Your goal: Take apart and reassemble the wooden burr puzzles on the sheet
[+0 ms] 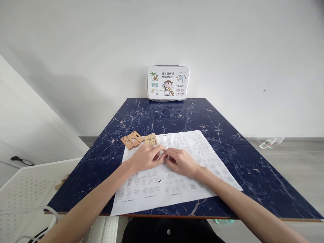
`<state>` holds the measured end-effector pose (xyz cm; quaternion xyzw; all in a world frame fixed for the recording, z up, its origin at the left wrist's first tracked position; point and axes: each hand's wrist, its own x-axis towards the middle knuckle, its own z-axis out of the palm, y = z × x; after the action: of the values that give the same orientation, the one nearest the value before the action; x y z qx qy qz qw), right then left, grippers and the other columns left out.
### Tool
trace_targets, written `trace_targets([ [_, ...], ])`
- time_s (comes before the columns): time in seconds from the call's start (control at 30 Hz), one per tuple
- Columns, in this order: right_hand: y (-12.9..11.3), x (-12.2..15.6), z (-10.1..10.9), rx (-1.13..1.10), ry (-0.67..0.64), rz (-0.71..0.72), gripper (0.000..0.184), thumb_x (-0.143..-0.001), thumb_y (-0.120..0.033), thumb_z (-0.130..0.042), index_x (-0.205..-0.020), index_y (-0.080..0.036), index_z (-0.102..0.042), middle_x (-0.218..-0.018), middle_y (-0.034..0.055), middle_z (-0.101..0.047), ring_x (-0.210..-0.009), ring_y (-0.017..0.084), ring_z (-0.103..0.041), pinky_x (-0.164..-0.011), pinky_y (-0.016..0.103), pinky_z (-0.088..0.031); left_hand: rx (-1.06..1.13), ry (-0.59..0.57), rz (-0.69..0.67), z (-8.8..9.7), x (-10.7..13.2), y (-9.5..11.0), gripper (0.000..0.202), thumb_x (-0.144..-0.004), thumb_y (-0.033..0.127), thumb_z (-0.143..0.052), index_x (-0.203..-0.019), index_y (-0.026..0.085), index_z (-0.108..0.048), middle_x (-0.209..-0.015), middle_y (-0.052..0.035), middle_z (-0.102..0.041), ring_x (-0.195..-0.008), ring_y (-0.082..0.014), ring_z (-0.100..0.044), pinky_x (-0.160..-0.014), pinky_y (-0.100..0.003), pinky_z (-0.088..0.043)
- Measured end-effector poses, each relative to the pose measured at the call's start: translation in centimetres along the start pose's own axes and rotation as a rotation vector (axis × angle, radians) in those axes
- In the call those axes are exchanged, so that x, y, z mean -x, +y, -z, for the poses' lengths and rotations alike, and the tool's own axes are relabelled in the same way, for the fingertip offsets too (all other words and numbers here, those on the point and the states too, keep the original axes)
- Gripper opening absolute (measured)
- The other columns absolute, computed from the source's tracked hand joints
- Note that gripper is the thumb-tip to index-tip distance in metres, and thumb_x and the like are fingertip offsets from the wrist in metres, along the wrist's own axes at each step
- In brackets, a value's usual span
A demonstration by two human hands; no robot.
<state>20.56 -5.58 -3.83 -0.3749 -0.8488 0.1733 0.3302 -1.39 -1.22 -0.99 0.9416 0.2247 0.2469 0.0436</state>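
My left hand and my right hand meet fingertip to fingertip above a large printed sheet. The fingers of both are curled and pinched together. Whatever lies between them is too small or too hidden to make out. Rows of small diagrams cover the white sheet, and a few dark specks lie or are printed on it. Just beyond my left hand, flat wooden pieces with cut-outs sit side by side at the sheet's upper left corner. Beside them is a smaller group of light wooden pieces fitted together.
The blue marble-patterned table carries a white cartoon-printed case standing against the wall at its far edge. A white perforated shelf with a cable is at the lower left. A clear plastic item lies on the floor at right.
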Motion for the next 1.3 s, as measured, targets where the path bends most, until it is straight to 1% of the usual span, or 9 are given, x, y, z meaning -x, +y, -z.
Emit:
trace_targets([
  [0.47, 0.0, 0.0, 0.0, -0.003, 0.002, -0.002, 0.015, -0.096, -0.018, -0.046, -0.086, -0.019, -0.058, -0.078, 0.0025, -0.061, -0.060, 0.012, -0.046, -0.057, 0.028, -0.036, -0.017, 0.002, -0.003, 0.0, 0.0, 0.0, 0.015, -0.104, 0.029, -0.052, -0.115, 0.021, -0.058, -0.062, 0.0066, -0.065, -0.050, -0.0108, -0.060, -0.051, -0.024, -0.041],
  [0.67, 0.0, 0.0, -0.1, -0.005, 0.005, 0.002, 0.016, -0.097, -0.018, -0.046, -0.086, -0.019, -0.058, -0.078, 0.0024, -0.061, -0.060, 0.012, -0.046, -0.057, 0.028, -0.037, -0.011, 0.007, -0.010, -0.1, 0.1, -0.1, 0.016, -0.104, 0.030, -0.053, -0.116, 0.021, -0.058, -0.062, 0.0069, -0.065, -0.051, -0.0109, -0.061, -0.051, -0.024, -0.043],
  [0.9, 0.0, 0.0, 0.1, 0.000, -0.005, -0.003, 0.016, -0.097, -0.017, -0.046, -0.088, -0.019, -0.059, -0.081, 0.0029, -0.063, -0.061, 0.012, -0.048, -0.057, 0.028, -0.038, -0.003, 0.012, -0.010, 0.1, 0.0, 0.0, 0.015, -0.104, 0.030, -0.053, -0.115, 0.021, -0.059, -0.062, 0.0069, -0.064, -0.050, -0.0111, -0.061, -0.051, -0.024, -0.043],
  [1.07, -0.1, 0.1, 0.1, 0.010, -0.021, -0.012, 0.017, -0.098, -0.018, -0.047, -0.091, -0.018, -0.062, -0.082, 0.0038, -0.066, -0.061, 0.012, -0.049, -0.057, 0.028, -0.038, -0.004, 0.022, -0.014, -0.1, 0.2, -0.1, 0.016, -0.103, 0.030, -0.056, -0.115, 0.020, -0.061, -0.062, 0.0075, -0.064, -0.051, -0.0104, -0.060, -0.052, -0.024, -0.043],
  [1.13, -0.2, 0.1, 0.2, 0.015, -0.024, -0.014, 0.018, -0.099, -0.018, -0.047, -0.093, -0.018, -0.064, -0.084, 0.0043, -0.067, -0.061, 0.012, -0.050, -0.057, 0.028, -0.039, 0.000, 0.064, -0.020, -0.2, 0.2, -0.4, 0.014, -0.102, 0.030, -0.058, -0.112, 0.021, -0.062, -0.062, 0.0075, -0.064, -0.052, -0.0099, -0.060, -0.054, -0.024, -0.045],
  [1.2, -0.3, 0.1, 0.3, 0.008, -0.029, -0.015, 0.019, -0.101, -0.018, -0.047, -0.099, -0.018, -0.066, -0.089, 0.0049, -0.070, -0.062, 0.012, -0.053, -0.059, 0.028, -0.042, 0.000, 0.160, -0.005, 0.1, 0.1, -1.1, 0.010, -0.101, 0.030, -0.060, -0.104, 0.021, -0.064, -0.064, 0.0063, -0.064, -0.054, -0.0097, -0.060, -0.057, -0.023, -0.046],
  [1.23, -0.3, 0.1, 0.4, -0.002, -0.030, -0.016, 0.020, -0.102, -0.019, -0.047, -0.102, -0.018, -0.067, -0.092, 0.0051, -0.071, -0.064, 0.012, -0.055, -0.060, 0.028, -0.043, -0.007, 0.223, 0.019, 0.3, 0.1, -1.6, 0.010, -0.101, 0.029, -0.059, -0.099, 0.021, -0.064, -0.065, 0.0052, -0.065, -0.056, -0.0101, -0.059, -0.058, -0.024, -0.046],
  [1.3, -0.4, 0.1, 0.4, -0.025, -0.033, -0.021, 0.020, -0.103, -0.020, -0.048, -0.106, -0.019, -0.068, -0.097, 0.0054, -0.073, -0.065, 0.012, -0.058, -0.062, 0.028, -0.045, -0.056, 0.334, 0.123, 1.1, 0.1, -3.0, 0.018, -0.103, 0.027, -0.053, -0.089, 0.021, -0.062, -0.072, 0.0012, -0.067, -0.065, -0.0131, -0.060, -0.064, -0.027, -0.048],
])
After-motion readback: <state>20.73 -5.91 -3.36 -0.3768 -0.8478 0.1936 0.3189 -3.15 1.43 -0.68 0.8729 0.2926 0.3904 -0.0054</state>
